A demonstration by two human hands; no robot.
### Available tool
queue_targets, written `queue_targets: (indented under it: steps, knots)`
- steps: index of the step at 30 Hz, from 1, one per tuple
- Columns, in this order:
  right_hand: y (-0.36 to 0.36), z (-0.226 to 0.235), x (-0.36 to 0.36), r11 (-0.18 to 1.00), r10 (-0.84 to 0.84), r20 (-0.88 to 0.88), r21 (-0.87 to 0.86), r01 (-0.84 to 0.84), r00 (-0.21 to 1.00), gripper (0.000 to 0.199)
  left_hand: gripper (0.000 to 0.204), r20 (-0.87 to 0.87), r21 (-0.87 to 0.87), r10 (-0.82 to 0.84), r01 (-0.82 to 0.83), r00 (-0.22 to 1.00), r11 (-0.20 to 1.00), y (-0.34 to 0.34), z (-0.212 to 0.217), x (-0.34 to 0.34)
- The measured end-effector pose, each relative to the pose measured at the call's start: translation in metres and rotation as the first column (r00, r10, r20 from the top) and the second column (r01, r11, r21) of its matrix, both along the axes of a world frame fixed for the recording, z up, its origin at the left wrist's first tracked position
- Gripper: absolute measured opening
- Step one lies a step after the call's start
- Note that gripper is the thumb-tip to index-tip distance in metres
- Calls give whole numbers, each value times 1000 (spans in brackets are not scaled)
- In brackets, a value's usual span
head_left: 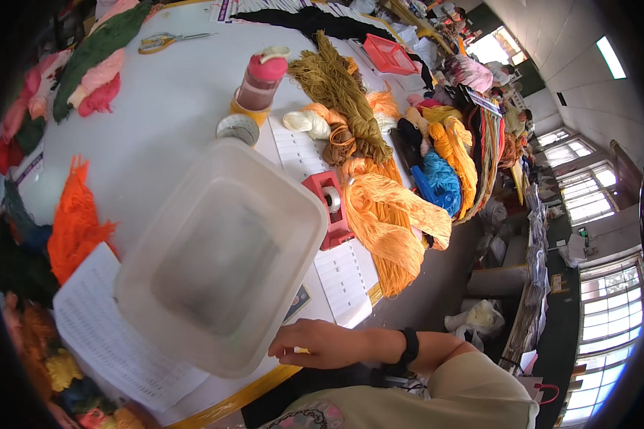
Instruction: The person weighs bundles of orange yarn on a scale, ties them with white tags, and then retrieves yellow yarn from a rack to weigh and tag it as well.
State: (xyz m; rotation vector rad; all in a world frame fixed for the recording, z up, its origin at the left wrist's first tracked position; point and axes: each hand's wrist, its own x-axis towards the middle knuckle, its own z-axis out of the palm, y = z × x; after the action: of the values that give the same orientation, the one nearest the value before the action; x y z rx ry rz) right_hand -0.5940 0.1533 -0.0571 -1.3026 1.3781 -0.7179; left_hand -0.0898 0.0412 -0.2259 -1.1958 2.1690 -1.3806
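Tub (222, 250): by the counter's (164, 114) near edge.
Right hand (309, 344): fingers loosely curled beside the tub's rim; whether gripping, unclear.
Left hand: outside the frame.
Orange yarn (383, 214): at the right edge.

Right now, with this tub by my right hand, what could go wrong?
The tub overlaps the sheet in this view, so shifting the tub might drag or crease the sheet. It also appears close to the tape dispenser, which could get bumped. The peach yarn seems to hang past the edge of the table, so a snag might pull it down.
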Motion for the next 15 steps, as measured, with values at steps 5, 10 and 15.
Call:
queue_targets:
  steps: [5,10,15]
  knots:
    - [65,-31,-5,992,-77,-23,-99,75,997,15,43,-945,263,315,372,-86,890,-15,23,-45]
    - [125,-53,25,943,-44,-117,-334,3,992,15,38,-291,22,434,447,-853,894,11,-22,24]
    - [189,-37,61,893,110,-248,-401,-206,962,16,43,-541,15,488,572,-685,820,128,94,-51]
